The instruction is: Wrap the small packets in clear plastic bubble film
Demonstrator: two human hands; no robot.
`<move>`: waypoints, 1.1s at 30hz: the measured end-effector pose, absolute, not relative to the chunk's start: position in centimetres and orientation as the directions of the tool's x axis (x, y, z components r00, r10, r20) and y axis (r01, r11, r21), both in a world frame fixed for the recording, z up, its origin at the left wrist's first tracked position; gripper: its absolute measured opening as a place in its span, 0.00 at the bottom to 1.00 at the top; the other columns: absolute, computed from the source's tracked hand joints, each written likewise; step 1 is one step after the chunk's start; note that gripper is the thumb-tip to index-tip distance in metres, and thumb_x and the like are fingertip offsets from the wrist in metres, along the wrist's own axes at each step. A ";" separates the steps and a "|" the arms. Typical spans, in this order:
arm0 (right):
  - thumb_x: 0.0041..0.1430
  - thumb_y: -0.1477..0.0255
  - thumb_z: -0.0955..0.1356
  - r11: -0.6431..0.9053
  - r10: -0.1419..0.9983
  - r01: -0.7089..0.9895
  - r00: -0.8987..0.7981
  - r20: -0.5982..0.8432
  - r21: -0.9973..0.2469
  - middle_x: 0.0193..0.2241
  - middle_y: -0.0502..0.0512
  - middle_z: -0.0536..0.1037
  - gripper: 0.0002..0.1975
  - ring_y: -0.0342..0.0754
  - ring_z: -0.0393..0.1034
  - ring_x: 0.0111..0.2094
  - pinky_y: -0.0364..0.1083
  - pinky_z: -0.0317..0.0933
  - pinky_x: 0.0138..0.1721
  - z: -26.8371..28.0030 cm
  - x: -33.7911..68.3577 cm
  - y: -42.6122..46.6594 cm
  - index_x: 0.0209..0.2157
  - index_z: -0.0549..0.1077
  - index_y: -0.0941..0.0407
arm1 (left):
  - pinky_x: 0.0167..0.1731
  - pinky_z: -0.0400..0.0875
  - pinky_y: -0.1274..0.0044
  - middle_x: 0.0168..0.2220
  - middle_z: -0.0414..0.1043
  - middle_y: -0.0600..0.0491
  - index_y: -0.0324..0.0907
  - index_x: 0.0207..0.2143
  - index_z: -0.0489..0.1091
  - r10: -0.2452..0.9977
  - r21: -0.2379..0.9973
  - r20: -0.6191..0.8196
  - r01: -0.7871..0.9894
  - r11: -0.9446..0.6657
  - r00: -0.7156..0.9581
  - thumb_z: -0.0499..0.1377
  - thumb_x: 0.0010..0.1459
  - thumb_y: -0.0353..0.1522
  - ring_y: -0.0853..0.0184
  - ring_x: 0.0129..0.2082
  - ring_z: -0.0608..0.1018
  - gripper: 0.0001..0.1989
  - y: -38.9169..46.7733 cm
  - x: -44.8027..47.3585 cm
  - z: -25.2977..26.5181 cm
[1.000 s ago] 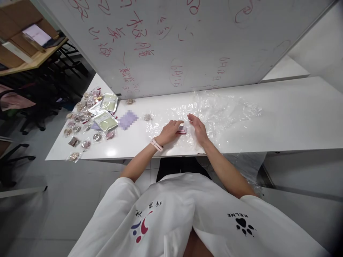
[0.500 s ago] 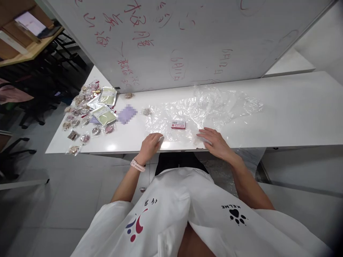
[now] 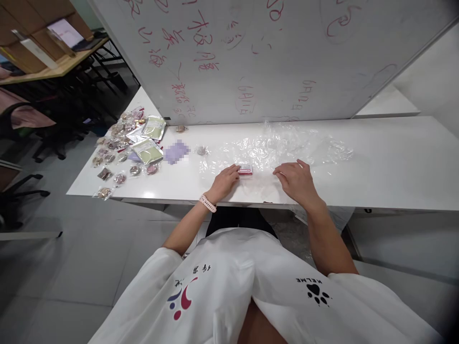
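A small red-and-white box [image 3: 245,170] lies on a sheet of clear, crinkled plastic film [image 3: 254,148]. My left hand [image 3: 225,182], with a pale pink watch band on the wrist, is closed against the left end of the box and covers part of it. To the right of the box, my right hand [image 3: 297,181] has its fingers bent over the film. Thumb and fingertips come together at the film's near part and appear to pinch it, though the film is hard to make out there.
On the left of the white table [image 3: 387,162] sit several small wrapped packets [image 3: 120,178] and pale green pouches [image 3: 147,152]. A blurred purple item [image 3: 176,152] lies beside them. A whiteboard [image 3: 222,62] with red writing stands along the back edge.
My left hand has moved right and forward onto the left end of the box. My right hand has shifted slightly right, its fingers now more bent. The view has turned a little.
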State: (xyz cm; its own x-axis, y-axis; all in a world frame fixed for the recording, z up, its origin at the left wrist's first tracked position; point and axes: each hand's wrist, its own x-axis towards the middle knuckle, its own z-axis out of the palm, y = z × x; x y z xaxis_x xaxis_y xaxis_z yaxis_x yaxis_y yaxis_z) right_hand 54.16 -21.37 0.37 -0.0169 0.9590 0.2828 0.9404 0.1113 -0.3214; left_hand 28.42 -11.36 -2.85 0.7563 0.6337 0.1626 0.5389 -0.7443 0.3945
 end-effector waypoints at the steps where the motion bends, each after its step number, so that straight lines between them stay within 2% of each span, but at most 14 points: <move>1: 0.70 0.67 0.55 0.122 0.951 0.943 -0.022 0.309 -0.308 0.41 0.57 0.80 0.19 0.57 0.70 0.50 0.61 0.45 0.63 0.8 53.7 -21.0 0.39 0.77 0.53 | 0.60 0.68 0.62 0.63 0.66 0.45 0.41 0.44 0.71 0.642 0.426 0.149 0.537 -0.728 0.752 0.51 0.66 0.26 0.58 0.66 0.65 0.11 -11.0 28.4 -2.6; 4: 0.71 0.60 0.57 0.195 0.937 0.937 -0.091 0.336 -0.289 0.45 0.56 0.79 0.19 0.57 0.66 0.55 0.62 0.42 0.65 1.5 52.6 -19.8 0.43 0.76 0.51 | 0.52 0.73 0.67 0.56 0.74 0.46 0.42 0.51 0.70 0.664 0.521 0.110 0.526 -0.673 0.740 0.53 0.67 0.31 0.58 0.55 0.77 0.13 -9.7 28.1 -2.0; 6: 0.70 0.57 0.57 0.230 0.943 0.930 -0.141 0.300 -0.285 0.44 0.55 0.79 0.20 0.58 0.66 0.55 0.63 0.41 0.65 1.5 52.3 -18.7 0.41 0.77 0.50 | 0.47 0.74 0.70 0.50 0.78 0.47 0.43 0.50 0.72 0.659 0.566 0.073 0.513 -0.645 0.749 0.53 0.67 0.33 0.60 0.47 0.81 0.12 -8.8 28.0 -1.5; 10: 0.71 0.59 0.55 0.213 0.963 0.937 -0.153 0.222 -0.278 0.36 0.56 0.80 0.25 0.57 0.72 0.46 0.64 0.43 0.63 1.0 53.0 -16.4 0.32 0.78 0.51 | 0.43 0.72 0.72 0.47 0.79 0.48 0.42 0.44 0.74 0.618 0.578 0.009 0.500 -0.644 0.786 0.53 0.66 0.30 0.62 0.43 0.81 0.11 -7.1 28.1 -0.2; 15: 0.69 0.65 0.57 0.191 0.966 0.963 -0.150 0.210 -0.188 0.25 0.54 0.78 0.22 0.54 0.72 0.35 0.64 0.45 0.62 0.8 53.9 -14.0 0.28 0.77 0.52 | 0.36 0.70 0.73 0.37 0.80 0.47 0.40 0.36 0.74 0.595 0.517 -0.094 0.550 -0.656 0.798 0.54 0.63 0.29 0.62 0.34 0.79 0.09 -4.6 29.0 1.2; 19: 0.67 0.66 0.59 0.166 0.974 0.980 -0.146 0.173 -0.106 0.21 0.52 0.76 0.20 0.52 0.71 0.31 0.62 0.45 0.62 0.5 55.4 -13.2 0.24 0.75 0.53 | 0.34 0.68 0.73 0.36 0.79 0.47 0.40 0.33 0.74 0.614 0.461 -0.076 0.573 -0.677 0.786 0.56 0.58 0.27 0.61 0.35 0.79 0.07 -3.5 29.7 1.6; 23: 0.65 0.59 0.63 0.103 0.987 0.976 -0.077 0.141 -0.191 0.21 0.51 0.77 0.20 0.50 0.71 0.30 0.63 0.48 0.59 0.2 58.6 -12.9 0.24 0.75 0.53 | 0.35 0.69 0.73 0.35 0.80 0.49 0.40 0.31 0.74 0.670 0.462 -0.038 0.607 -0.646 0.742 0.58 0.54 0.23 0.62 0.36 0.79 0.07 -3.5 30.3 1.2; 26: 0.65 0.52 0.61 0.044 0.972 0.979 0.004 0.235 -0.200 0.20 0.54 0.75 0.25 0.54 0.71 0.32 0.64 0.52 0.54 0.7 60.1 -12.9 0.24 0.76 0.53 | 0.34 0.69 0.73 0.33 0.80 0.50 0.40 0.29 0.74 0.701 0.465 -0.007 0.623 -0.629 0.713 0.58 0.53 0.22 0.63 0.34 0.79 0.07 -3.8 30.8 0.7; 28: 0.67 0.52 0.58 0.024 0.933 0.989 0.031 0.359 -0.149 0.25 0.58 0.77 0.27 0.58 0.71 0.38 0.65 0.50 0.55 1.3 59.6 -13.1 0.28 0.78 0.54 | 0.35 0.70 0.73 0.32 0.80 0.51 0.40 0.28 0.74 0.713 0.459 0.008 0.631 -0.626 0.701 0.58 0.52 0.22 0.63 0.35 0.79 0.07 -4.0 31.0 0.3; 30: 0.69 0.53 0.56 0.067 0.895 0.991 -0.008 0.446 -0.118 0.35 0.61 0.79 0.27 0.60 0.69 0.46 0.64 0.47 0.59 2.0 58.1 -13.5 0.36 0.79 0.54 | 0.36 0.71 0.72 0.33 0.80 0.50 0.41 0.28 0.74 0.719 0.456 0.027 0.632 -0.627 0.694 0.58 0.52 0.22 0.62 0.36 0.79 0.08 -4.1 31.1 -0.1; 33: 0.69 0.53 0.58 0.303 0.903 0.933 -0.216 0.372 -0.196 0.49 0.57 0.78 0.24 0.58 0.66 0.54 0.61 0.47 0.61 2.1 54.8 -13.8 0.49 0.77 0.50 | 0.38 0.71 0.70 0.33 0.80 0.50 0.40 0.28 0.75 0.711 0.474 0.053 0.609 -0.636 0.702 0.58 0.52 0.22 0.61 0.36 0.79 0.08 -4.1 31.1 -0.4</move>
State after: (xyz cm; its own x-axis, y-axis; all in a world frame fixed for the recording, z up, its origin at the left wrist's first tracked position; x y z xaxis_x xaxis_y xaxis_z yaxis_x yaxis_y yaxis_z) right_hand 54.83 -13.80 2.09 -0.2156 0.9030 0.3716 0.9325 0.3033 -0.1960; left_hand 31.05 -4.15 -0.38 0.7017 0.7105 0.0530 0.6087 -0.6364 0.4737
